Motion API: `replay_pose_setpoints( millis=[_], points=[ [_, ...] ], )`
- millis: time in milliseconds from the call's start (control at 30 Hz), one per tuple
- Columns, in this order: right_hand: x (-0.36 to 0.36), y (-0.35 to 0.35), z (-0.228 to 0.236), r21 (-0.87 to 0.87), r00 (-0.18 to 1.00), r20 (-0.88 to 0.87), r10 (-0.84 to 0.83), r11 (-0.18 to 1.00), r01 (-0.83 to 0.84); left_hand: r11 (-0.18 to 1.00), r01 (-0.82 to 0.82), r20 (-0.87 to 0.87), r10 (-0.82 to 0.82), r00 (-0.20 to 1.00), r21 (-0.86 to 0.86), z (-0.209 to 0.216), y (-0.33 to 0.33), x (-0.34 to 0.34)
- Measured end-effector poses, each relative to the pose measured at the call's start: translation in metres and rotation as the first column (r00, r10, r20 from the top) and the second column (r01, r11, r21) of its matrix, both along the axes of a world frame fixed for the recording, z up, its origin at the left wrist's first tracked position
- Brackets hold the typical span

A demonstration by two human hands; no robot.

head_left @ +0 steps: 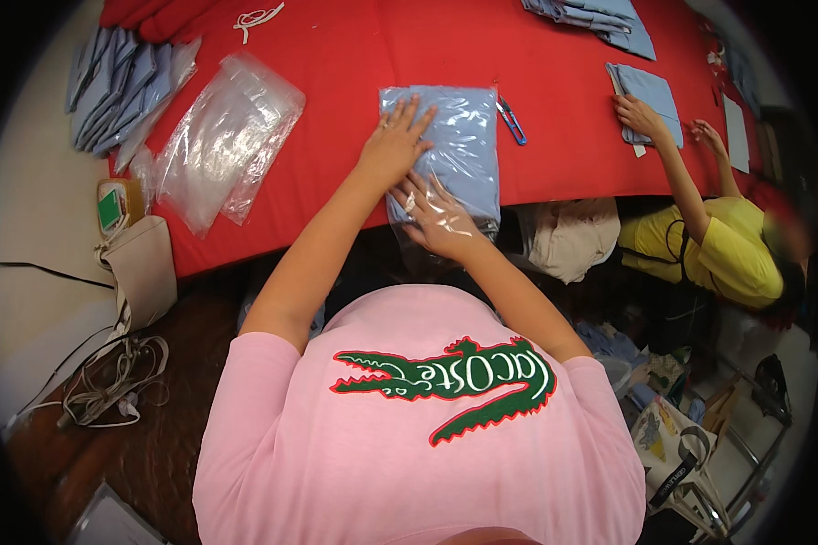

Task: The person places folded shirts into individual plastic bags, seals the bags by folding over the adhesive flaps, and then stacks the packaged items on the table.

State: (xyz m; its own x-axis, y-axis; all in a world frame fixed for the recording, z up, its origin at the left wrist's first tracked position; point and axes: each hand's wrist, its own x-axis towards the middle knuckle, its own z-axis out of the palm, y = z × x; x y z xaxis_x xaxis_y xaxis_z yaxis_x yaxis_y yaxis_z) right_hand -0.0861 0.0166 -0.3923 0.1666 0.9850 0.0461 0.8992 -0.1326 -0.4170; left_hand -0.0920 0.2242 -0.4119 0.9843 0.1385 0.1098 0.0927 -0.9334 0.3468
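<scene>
Pink shirt (pixel 418 454), bagged cloth (pixel 468 150) overhanging red table edge (pixel 563 189), open room left

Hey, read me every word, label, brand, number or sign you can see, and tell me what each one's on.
I won't copy wording or brands.
Green reptile print on the pink shirt: large white lettering.
Black strap by the pale bag: small light lettering.
Plastic-wrapped blue cloth: none I can make out.

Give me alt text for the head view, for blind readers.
The person's left hand rests on a clear bag of folded blue cloth on a red table; the right hand, nearer, seems under its plastic. Blue snips lie right, flat bags left.
</scene>
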Motion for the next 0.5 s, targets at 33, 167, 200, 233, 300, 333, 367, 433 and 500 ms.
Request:
replay_pose_setpoints(
  millis=[33,167,200,233,300,333,367,433,500],
  points=[
    [0.005,0.01,-0.002,0.033,1.0,-0.015,-0.008,0.999,0.009,1.0,-0.018,-0.019,0.018,1.0,0.012,0.001,0.007,0.005],
    [-0.01,0.016,-0.009,0.083,0.999,0.033,0.023,0.996,-0.026,0.988,0.018,-0.083,-0.005,0.997,0.155,0.014,0.026,0.02],
    [-0.019,0.009,-0.015,0.078,0.997,0.06,0.056,0.995,-0.061,0.976,0.055,-0.102,-0.034,0.994,0.209,0.013,0.028,0.02],
    [-0.026,-0.003,-0.005,0.04,0.99,-0.057,0.127,0.991,-0.124,0.979,0.038,-0.074,-0.024,0.997,0.2,0.009,0.027,0.016],
    [-0.035,-0.032,-0.003,-0.066,0.959,-0.17,0.229,0.968,-0.243,0.984,0.009,-0.014,-0.006,1.0,0.179,0.005,0.021,0.009],
    [-0.039,-0.045,0.001,-0.195,0.942,-0.255,0.22,0.942,-0.273,0.985,0.001,-0.007,0.0,1.0,0.173,0.004,0.021,0.008],
    [-0.041,-0.058,0.008,-0.464,0.92,-0.383,0.082,0.844,-0.269,0.986,-0.007,-0.001,0.007,1.0,0.166,0.002,0.021,0.007],
    [-0.034,-0.098,0.008,-0.146,0.963,-0.269,0.017,0.988,-0.058,0.993,0.007,0.048,-0.012,0.999,0.119,0.005,0.018,0.002],
    [-0.019,-0.129,0.013,0.106,0.97,-0.204,-0.132,0.982,0.156,0.996,0.079,0.115,-0.083,0.99,0.036,0.017,0.0,-0.024]
  ],
)
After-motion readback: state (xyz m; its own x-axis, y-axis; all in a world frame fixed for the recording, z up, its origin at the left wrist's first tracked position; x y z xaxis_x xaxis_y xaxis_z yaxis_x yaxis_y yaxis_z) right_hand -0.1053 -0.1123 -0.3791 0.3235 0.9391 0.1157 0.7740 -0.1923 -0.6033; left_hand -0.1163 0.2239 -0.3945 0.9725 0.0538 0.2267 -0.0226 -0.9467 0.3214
